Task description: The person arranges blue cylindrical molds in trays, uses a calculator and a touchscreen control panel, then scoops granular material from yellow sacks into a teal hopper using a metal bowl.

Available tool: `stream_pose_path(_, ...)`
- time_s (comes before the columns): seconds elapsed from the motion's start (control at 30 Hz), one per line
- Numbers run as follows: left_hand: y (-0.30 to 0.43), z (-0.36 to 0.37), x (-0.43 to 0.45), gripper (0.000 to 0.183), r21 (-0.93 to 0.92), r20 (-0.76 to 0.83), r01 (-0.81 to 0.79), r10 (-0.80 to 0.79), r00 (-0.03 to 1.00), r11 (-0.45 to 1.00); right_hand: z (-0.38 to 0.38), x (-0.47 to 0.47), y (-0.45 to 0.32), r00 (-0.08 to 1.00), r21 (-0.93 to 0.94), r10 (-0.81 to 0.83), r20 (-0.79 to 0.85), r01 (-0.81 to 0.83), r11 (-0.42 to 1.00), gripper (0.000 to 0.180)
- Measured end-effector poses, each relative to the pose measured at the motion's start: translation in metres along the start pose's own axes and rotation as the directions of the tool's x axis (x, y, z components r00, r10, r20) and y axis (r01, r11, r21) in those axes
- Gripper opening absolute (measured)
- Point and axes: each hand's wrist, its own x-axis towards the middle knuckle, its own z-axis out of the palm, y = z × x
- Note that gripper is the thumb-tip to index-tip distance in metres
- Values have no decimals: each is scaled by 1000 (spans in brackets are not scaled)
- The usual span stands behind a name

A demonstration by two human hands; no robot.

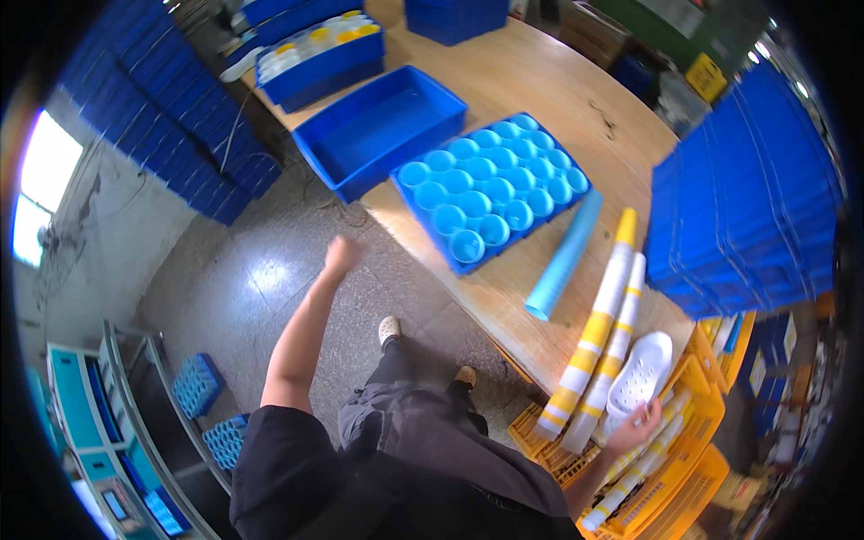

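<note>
My left hand [345,254] hangs over the floor, left of the wooden table [466,297]. It is blurred and looks closed, with nothing visible in it. At the table's near right corner, my right hand [636,426] is at the heel of a white perforated clog [644,371]; whether it grips the clog is unclear. Left of the clog lie two long stacks of nested white and yellow cups [594,331] [617,344]. A stack of light-blue cups [565,255] lies farther in. Beyond it, a blue tray [463,264] holds rows of upright light-blue cups [499,190].
An empty blue bin [378,121] stands beside the tray, another bin [324,74] with white and yellow items behind. Tall blue bin stacks [749,202] [162,101] flank the table. Orange crates [675,466] with cup stacks stand at right; a metal-framed rack [145,405] at left.
</note>
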Motion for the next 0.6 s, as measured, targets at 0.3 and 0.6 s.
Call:
stream_pose_path(0.3,-40,-100,187,35,-679,-60,219,-350,935,701,234,-192,-337,326,542,-760,562,548,637,20)
stream_pose_path(0.6,-275,-97,44,17,-836,449,501,244,859,-226,342,-161,-342,689,377,-586,427,454,807,28)
